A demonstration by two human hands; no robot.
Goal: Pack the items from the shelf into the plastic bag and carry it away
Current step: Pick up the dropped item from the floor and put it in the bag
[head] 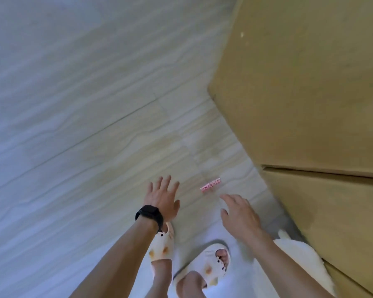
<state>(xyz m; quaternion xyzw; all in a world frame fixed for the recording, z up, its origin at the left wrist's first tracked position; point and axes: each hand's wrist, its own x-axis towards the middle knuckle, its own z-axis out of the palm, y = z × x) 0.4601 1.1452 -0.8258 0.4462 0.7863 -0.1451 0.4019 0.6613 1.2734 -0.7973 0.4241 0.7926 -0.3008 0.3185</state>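
A small pink patterned packet lies on the pale tiled floor, close to the cardboard boxes. My right hand hovers just below and right of it, fingers relaxed and empty, not touching it. My left hand, with a black watch on the wrist, is spread open to the left of the packet and holds nothing. No plastic bag and no shelf are in view.
Large brown cardboard boxes fill the right side, stacked close to my path. My feet in white slippers stand below my hands. A white fabric shows beside the lower box. Open floor stretches left.
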